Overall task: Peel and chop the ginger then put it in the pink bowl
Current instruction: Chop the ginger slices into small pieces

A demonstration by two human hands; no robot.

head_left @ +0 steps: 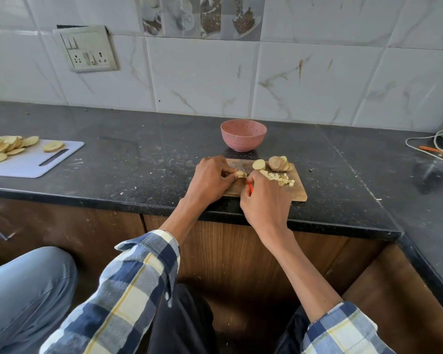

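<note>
While left hand (pixel 210 178) pinches ginger (pixel 240 174), right hand (pixel 264 198) grips knife (pixel 249 187), pink bowl (pixel 243 135) behind, white board (pixel 31 162) far left.

Your work surface is a black speckled stone countertop (pixel 138 159) that spans the frame's middle band and turns a corner down the right edge, dusted with pale crumbs and scraps. Directly on it you have a wooden cutting board (pixel 298 194) at centre near the front edge, a pink bowl (pixel 243 135) just behind that board, and a white cutting board (pixel 33 166) at the left edge. At the far right, white and orange cables (pixel 430 149) trail across the stone.
</note>
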